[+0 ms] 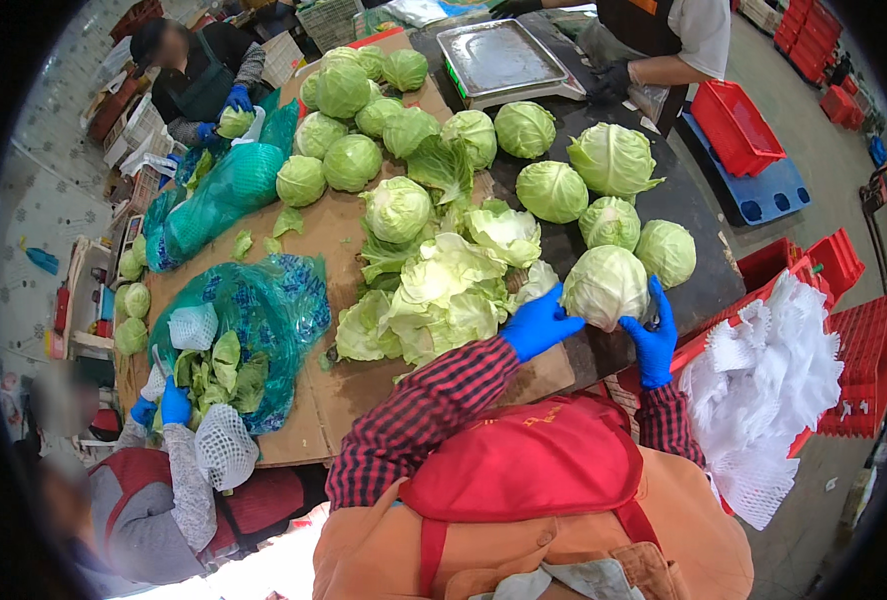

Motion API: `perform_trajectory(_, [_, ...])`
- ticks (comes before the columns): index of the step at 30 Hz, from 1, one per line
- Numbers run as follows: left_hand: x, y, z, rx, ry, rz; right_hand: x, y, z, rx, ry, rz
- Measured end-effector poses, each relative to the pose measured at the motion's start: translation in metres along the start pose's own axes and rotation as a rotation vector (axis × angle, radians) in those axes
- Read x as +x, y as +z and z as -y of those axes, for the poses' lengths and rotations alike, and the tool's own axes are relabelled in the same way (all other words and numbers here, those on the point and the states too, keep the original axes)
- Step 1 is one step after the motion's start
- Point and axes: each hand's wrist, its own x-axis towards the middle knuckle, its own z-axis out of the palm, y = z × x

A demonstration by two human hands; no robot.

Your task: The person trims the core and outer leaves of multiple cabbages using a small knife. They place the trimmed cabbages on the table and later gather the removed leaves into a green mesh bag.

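A pale green cabbage head rests near the dark tabletop's front edge, held between my two blue-gloved hands. My left hand touches its lower left side. On the other side, my right hand has its thumb low on the cabbage and a finger up along the right flank. Just behind it are another cabbage and a smaller one. Loose outer cabbage leaves lie heaped to the left of my left hand, on cardboard.
Many cabbages cover the far cardboard, beside a metal-topped scale. White foam nets fill a red crate at my right. Two co-workers in blue gloves work at left near green plastic bags; another person stands beyond the scale.
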Motion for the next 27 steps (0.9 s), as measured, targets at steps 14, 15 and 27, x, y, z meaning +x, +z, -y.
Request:
perform_trajectory(14, [0.034, -0.127, -0.017, 1.375, -0.320, -0.095, 0.018, 0.022, 0.020, -0.233, -0.101, 0.145])
perform_trajectory(15, [0.023, -0.126, -0.002, 1.364, -0.103, -0.216, 0.017, 0.020, 0.022, -0.242, -0.084, 0.141])
perform_trajectory(27, [-0.160, -0.165, 0.060, 0.903, 0.084, -0.572, 0.037, 0.115, 0.108, -0.140, -0.246, 0.261])
